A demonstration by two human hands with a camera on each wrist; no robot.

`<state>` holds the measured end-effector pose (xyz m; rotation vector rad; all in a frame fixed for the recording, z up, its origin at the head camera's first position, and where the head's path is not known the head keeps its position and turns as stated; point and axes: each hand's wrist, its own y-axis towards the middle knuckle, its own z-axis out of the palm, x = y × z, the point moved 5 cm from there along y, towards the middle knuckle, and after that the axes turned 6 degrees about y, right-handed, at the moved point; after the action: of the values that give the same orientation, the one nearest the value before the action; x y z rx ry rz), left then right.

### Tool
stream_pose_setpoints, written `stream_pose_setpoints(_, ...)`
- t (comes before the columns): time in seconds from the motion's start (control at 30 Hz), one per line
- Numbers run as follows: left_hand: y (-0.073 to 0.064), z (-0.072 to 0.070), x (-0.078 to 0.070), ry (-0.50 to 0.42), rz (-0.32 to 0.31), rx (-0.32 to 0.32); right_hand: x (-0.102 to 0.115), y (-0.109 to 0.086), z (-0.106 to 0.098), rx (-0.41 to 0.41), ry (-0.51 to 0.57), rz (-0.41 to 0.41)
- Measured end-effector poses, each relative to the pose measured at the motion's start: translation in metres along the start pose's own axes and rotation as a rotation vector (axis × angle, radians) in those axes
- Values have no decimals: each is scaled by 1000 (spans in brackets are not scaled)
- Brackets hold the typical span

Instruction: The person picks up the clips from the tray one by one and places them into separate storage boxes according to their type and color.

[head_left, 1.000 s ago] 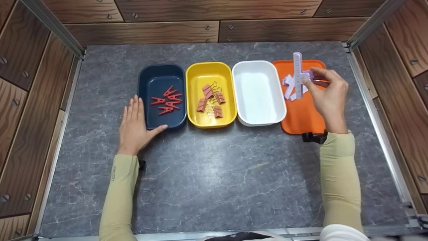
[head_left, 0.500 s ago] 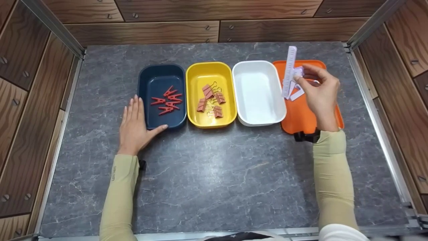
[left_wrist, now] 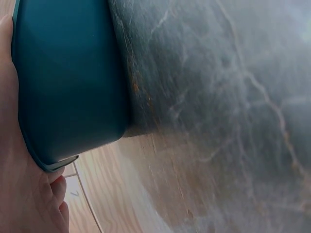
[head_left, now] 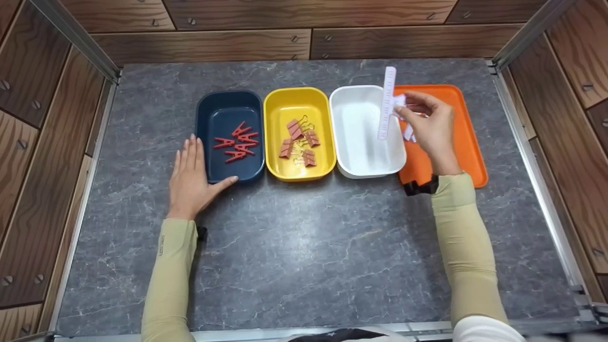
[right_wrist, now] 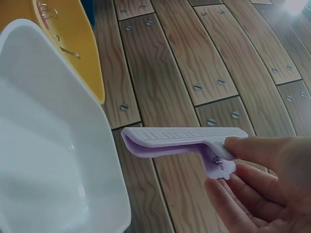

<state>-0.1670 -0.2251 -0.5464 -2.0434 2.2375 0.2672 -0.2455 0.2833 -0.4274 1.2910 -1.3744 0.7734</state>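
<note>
My right hand [head_left: 431, 124] pinches a pale purple bag clip [head_left: 387, 103] by its short handle, thumb on one side and fingers on the other. The clip's long ribbed bar hangs over the right part of the white bin [head_left: 361, 173]. In the right wrist view the clip [right_wrist: 184, 138] shows its spring between the grips. Below the hand, other pale purple clips [head_left: 409, 133] lie on the orange tray [head_left: 468, 156], partly hidden. My left hand [head_left: 189, 183] rests with straight fingers along the left side of the dark blue bin [head_left: 206, 114], its thumb at the near corner.
Several red clothespins [head_left: 240, 142] lie in the blue bin. The yellow bin [head_left: 299, 175] beside it holds several pink binder clips [head_left: 297, 128]. Bins and tray stand in one row on a grey marbled table [head_left: 304, 256], with wood-patterned walls [head_left: 204, 45] around.
My right hand has moved left with the bag clip, from above the orange tray to the right side of the white bin. The left hand stays where it was.
</note>
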Motion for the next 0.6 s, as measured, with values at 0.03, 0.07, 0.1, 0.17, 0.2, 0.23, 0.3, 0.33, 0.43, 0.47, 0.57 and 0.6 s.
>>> stream_pose_setpoints(0.03,0,0,0,-1,-2,2,-3,2,3,14,3,15)
stream_pose_setpoints(0.07,0,1,0,-3,-4,4,-6,3,7,28,2,30)
stream_pose_setpoints(0.1,0,1,1,-5,-6,5,-9,4,10,43,-3,43)
stream_pose_setpoints(0.17,0,1,1,-8,-4,-2,-16,6,18,75,-3,73)
stream_pose_setpoints(0.2,0,0,1,-10,-2,-7,-20,7,22,90,-4,87)
stream_pose_setpoints(0.23,-1,0,1,-11,0,-13,-23,7,27,106,-9,98)
stream_pose_setpoints(0.3,-1,0,1,-15,6,-23,-30,8,35,135,-25,121)
stream_pose_setpoints(0.33,-1,0,0,-14,8,-27,-34,7,38,148,-33,134)
stream_pose_setpoints(0.43,-1,1,0,-17,7,-27,-44,6,49,179,-50,173)
stream_pose_setpoints(0.47,-1,1,0,-17,8,-25,-47,5,51,186,-57,189)
stream_pose_setpoints(0.57,0,1,1,-12,5,-17,-55,3,60,207,-66,224)
stream_pose_setpoints(0.6,0,1,1,-11,6,-17,-58,3,63,216,-76,229)
